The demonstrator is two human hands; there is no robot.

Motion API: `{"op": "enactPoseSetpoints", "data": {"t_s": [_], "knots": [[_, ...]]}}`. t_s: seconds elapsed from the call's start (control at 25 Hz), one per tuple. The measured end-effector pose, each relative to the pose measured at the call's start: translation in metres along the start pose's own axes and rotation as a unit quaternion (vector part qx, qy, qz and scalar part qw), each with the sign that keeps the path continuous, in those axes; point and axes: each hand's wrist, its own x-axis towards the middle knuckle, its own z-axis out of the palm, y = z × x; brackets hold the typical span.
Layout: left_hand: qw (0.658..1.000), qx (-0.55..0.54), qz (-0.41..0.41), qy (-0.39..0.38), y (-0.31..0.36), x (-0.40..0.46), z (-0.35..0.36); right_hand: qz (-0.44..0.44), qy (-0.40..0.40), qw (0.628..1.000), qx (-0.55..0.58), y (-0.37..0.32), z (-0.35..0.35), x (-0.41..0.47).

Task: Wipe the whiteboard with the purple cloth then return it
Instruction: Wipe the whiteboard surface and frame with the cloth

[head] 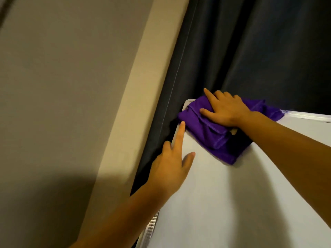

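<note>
The whiteboard (223, 203) fills the lower right, its silver frame running along the left and top edges. A folded purple cloth (213, 138) lies flat against its upper left corner. My right hand (225, 110) presses on the cloth with fingers spread over it. My left hand (172, 163) grips the board's left edge, with the index finger stretched up along the frame and the thumb resting on the white surface. The other left fingers are hidden behind the frame.
A dark grey curtain (250, 51) hangs behind the board. To its left runs a beige wall strip (139, 86), then a grey-brown wall (62, 104) with a shadow at the bottom.
</note>
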Motion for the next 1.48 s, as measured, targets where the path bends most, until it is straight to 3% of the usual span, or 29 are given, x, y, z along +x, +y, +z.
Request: {"op": "enactPoseSetpoints", "data": {"t_s": [0.24, 0.32, 0.4, 0.64, 0.92, 1.12, 1.48], "knots": [[0.998, 0.043, -0.025, 0.029, 0.009, -0.010, -0.009, 0.119, 0.020, 0.992, 0.030, -0.053, -0.007, 0.018], [0.998, 0.027, -0.045, 0.034, 0.009, -0.013, -0.013, 0.071, 0.030, 0.997, 0.024, -0.065, -0.011, 0.018], [0.997, 0.009, -0.066, 0.031, 0.006, -0.021, -0.012, -0.031, 0.026, 0.999, 0.007, -0.073, -0.011, 0.012], [0.997, -0.016, -0.065, 0.035, 0.011, -0.047, -0.009, -0.232, 0.002, 0.972, 0.040, -0.083, -0.008, -0.025], [0.997, -0.073, -0.023, 0.030, 0.012, -0.078, -0.013, -0.254, -0.031, 0.964, 0.077, -0.089, -0.014, -0.051], [0.990, -0.039, -0.133, -0.033, 0.001, -0.147, -0.021, -0.261, -0.053, 0.960, 0.083, -0.111, -0.008, -0.092], [0.981, -0.063, -0.132, -0.125, 0.006, -0.196, -0.041, -0.249, -0.036, 0.962, 0.102, -0.134, -0.009, -0.140]]}}
